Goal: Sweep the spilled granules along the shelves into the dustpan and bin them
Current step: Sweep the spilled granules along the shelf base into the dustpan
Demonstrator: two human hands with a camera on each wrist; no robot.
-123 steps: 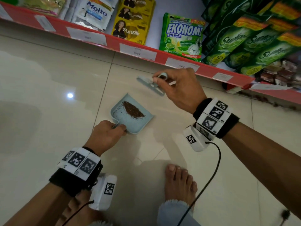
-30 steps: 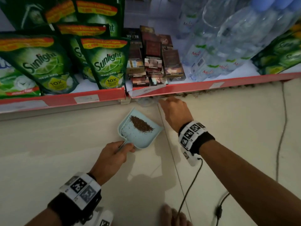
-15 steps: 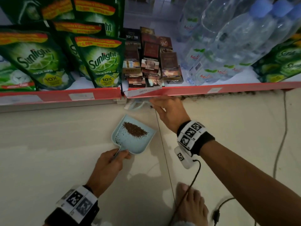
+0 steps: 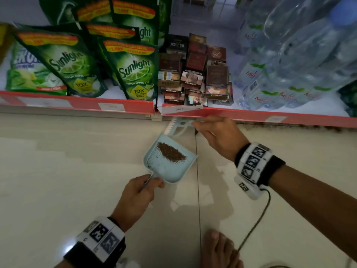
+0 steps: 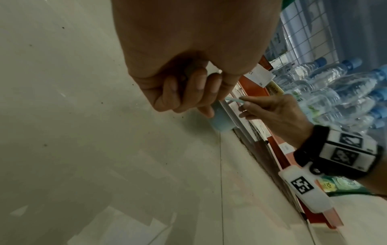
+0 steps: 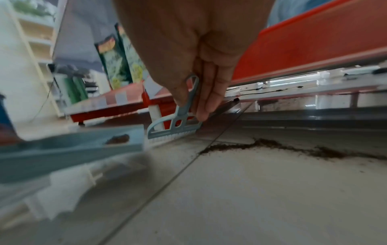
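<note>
A light blue dustpan [image 4: 173, 169] lies on the tiled floor with a heap of brown granules [image 4: 171, 152] in it. My left hand [image 4: 144, 187] grips its handle from the near side. My right hand [image 4: 216, 132] pinches the handle of a small blue brush [image 4: 177, 125], whose white bristles sit at the pan's far edge just under the red shelf lip [image 4: 251, 115]. In the right wrist view the brush [image 6: 176, 131] touches the floor beside the dustpan [image 6: 73, 144], and a line of spilled granules [image 6: 272, 146] trails off to the right along the shelf base.
The bottom shelf holds green Sunlight pouches [image 4: 135, 72], stacked cigarette packs [image 4: 195, 74] and water bottles [image 4: 289, 60]. A loose price tag [image 4: 179, 109] hangs above the brush. My bare foot [image 4: 220, 248] and a black cable [image 4: 255, 225] are near the floor's front.
The view has shifted right along the shelf from the earliest frame. Over the last second the brush has come out from under the shelf lip toward the dustpan's far edge. The pan has barely moved.
</note>
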